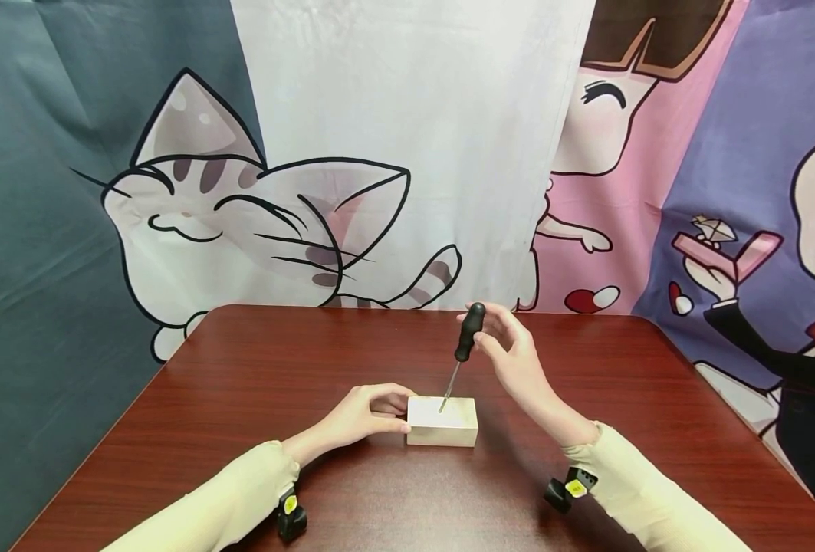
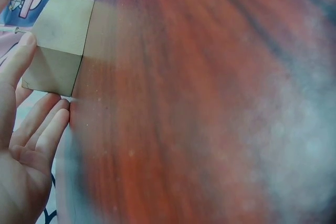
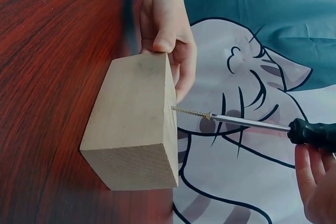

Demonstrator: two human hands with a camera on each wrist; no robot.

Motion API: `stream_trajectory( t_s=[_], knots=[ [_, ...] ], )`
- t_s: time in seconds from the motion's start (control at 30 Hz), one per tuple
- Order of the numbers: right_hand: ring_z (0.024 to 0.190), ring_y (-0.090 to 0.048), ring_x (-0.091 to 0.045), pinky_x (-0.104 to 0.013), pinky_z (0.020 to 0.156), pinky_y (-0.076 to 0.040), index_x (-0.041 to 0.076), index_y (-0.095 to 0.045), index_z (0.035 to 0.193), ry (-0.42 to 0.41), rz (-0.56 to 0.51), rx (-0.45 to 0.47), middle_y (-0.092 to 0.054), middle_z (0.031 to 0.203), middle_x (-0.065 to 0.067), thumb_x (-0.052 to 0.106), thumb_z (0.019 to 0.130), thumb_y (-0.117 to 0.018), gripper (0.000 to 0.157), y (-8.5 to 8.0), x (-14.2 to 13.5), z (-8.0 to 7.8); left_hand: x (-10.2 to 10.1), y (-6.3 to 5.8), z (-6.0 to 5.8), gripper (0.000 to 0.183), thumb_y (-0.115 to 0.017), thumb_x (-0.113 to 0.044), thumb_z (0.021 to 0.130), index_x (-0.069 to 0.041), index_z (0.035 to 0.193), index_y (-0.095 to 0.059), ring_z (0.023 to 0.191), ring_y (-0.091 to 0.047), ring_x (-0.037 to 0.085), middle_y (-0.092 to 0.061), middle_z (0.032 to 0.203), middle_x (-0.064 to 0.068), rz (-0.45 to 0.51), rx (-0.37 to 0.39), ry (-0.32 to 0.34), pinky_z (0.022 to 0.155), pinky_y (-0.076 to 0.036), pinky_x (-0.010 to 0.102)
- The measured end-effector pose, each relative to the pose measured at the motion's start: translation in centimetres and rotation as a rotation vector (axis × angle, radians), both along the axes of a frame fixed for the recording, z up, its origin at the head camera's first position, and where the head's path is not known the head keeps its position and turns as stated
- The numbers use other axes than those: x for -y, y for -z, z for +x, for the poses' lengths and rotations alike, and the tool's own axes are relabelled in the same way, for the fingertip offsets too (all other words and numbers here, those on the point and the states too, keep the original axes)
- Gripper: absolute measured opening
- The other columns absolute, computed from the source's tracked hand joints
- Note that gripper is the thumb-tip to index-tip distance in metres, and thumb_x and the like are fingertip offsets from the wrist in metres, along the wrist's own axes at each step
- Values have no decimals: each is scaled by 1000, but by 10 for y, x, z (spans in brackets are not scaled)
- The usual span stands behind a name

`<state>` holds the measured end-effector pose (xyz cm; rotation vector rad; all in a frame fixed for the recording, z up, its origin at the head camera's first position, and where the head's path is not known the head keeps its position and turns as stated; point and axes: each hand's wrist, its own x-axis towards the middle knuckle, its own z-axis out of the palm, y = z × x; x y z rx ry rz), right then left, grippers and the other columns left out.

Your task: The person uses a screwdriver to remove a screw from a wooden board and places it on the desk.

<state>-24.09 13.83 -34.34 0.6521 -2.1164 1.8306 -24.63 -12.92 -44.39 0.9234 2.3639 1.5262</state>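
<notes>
- Step in hand, as judged: a screw (image 3: 191, 112) is being started in the top face of the wooden block (image 1: 442, 435); most of its thread is exposed.
- Right grip (image 1: 514, 353): closed lightly, with the handle of the screwdriver (image 1: 471, 331) held between thumb and fingers. The shaft is directed down and to the left of this grip, its tip set at the screw head; a slight lean is noted.
- Left grip (image 1: 366, 414): partly closed, the block's end pinched between thumb and fingers. The block is placed just right of this grip and below the right one, flat on the bench (image 1: 241, 368).
- Next move, as judged: the handle should be turned under light downward pressure, shaft and screw kept in line, the block kept steadied.
</notes>
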Motion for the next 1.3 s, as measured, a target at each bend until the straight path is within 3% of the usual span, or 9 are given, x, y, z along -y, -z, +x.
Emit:
stream_trajectory(
  t_s=[0.17,0.33,0.63,0.73,0.9,1.03,1.2,1.3],
  knots=[
    [89,-67,-6,-17,82,-57,9,-58,122,54,19,-3,-68,101,12,12,91,-71,34,1,2,-1,0,0,0,45,-82,-23,81,-17,123,-66,102,-70,18,-73,112,8,4,1,1,93,-59,28],
    [82,-68,-7,-18,78,-57,10,-61,128,59,48,-11,-68,93,10,14,93,-69,35,0,0,-1,0,0,0,45,-82,-23,81,-17,123,-66,102,-70,16,-73,111,8,0,-13,1,93,-59,27],
    [105,-70,-7,-24,90,-59,8,-50,140,-66,-33,-16,-69,114,10,-2,99,-49,42,-1,0,0,0,0,0,45,-82,-23,81,-17,123,-66,102,-70,17,-73,112,8,3,-3,3,93,-59,28],
    [96,-70,-7,-20,86,-59,9,-53,137,-30,-1,-45,-69,109,8,2,98,-56,40,0,1,0,0,0,0,45,-82,-23,81,-17,123,-66,102,-71,18,-73,112,8,6,1,3,93,-59,28],
    [75,-66,-13,-21,68,-56,12,-56,132,42,62,-86,-66,94,-3,11,91,-71,44,1,2,2,0,0,1,46,-82,-23,81,-17,123,-66,102,-71,18,-73,111,8,9,2,4,94,-59,28],
    [86,-67,-8,-19,77,-57,14,-55,136,32,64,-89,-67,98,0,8,93,-67,45,-1,2,3,0,0,0,45,-82,-22,81,-17,123,-66,102,-71,18,-73,112,8,11,12,4,94,-59,28],
    [103,-69,-5,-23,89,-59,9,-47,143,-48,-9,-49,-67,113,9,-4,98,-50,46,-1,2,1,0,0,0,45,-82,-22,81,-17,123,-66,103,-70,19,-72,112,8,9,10,2,93,-59,28],
    [103,-69,-6,-23,89,-59,8,-50,139,-36,-12,-40,-68,113,7,-1,98,-54,42,-1,2,1,0,0,0,45,-82,-23,82,-17,123,-66,103,-71,19,-73,112,8,6,1,3,93,-59,28]
  ],
)
